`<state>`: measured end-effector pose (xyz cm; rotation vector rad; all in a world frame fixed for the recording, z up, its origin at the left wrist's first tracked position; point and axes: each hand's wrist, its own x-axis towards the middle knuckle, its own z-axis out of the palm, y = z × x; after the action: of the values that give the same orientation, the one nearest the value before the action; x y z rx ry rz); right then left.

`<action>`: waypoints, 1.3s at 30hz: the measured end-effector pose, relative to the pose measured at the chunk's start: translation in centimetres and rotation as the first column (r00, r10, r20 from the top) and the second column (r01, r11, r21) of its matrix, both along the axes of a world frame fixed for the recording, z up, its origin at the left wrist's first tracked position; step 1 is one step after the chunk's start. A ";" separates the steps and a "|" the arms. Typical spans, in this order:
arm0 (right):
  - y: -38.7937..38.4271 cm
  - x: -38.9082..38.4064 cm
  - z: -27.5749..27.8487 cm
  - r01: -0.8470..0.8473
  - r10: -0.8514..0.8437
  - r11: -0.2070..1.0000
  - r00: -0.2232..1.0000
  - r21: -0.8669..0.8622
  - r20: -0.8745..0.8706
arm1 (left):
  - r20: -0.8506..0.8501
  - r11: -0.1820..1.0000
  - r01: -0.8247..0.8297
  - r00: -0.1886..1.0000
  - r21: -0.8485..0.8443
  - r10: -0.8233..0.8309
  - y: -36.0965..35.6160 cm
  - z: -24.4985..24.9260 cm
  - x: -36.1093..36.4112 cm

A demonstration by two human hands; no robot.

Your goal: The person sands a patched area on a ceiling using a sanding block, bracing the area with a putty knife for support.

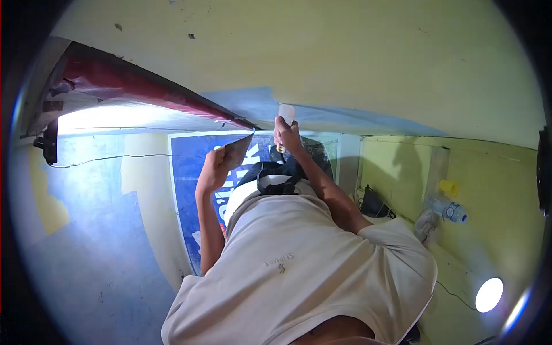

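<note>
My left hand [213, 169] is closed round the edge of a thin, flat grey-brown plate [239, 152], held at a slant in front of my waist. To its right, my right hand [287, 137] grips a putty knife [286, 113] with a pale, wide blade pointing at the wall; a yellow handle end shows below the fist. The blade tip overlaps a light-blue patch [247, 100] on the yellow-green wall [368, 57] in this view.
A red strip [126, 86] runs along a bright opening at left, with a dark fixture [50, 142] and a cable. A blue lettered banner [192, 178] lies beyond my waist. At right are a plastic bottle [448, 208], a yellow cup [449, 187], a dark bag [375, 202] and a lit round lamp [489, 295].
</note>
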<state>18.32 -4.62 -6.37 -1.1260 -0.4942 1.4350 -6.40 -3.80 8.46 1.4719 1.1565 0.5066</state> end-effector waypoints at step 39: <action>0.6 -1.1 2.7 -0.064 0.057 0.993 0.996 0.098 0.073 | -0.019 0.999 0.045 0.999 0.002 -0.045 0.4 0.0 0.0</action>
<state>17.20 -4.02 -3.68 -1.0917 -0.6472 1.4109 -6.36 -3.42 8.47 1.5046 1.1358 0.4644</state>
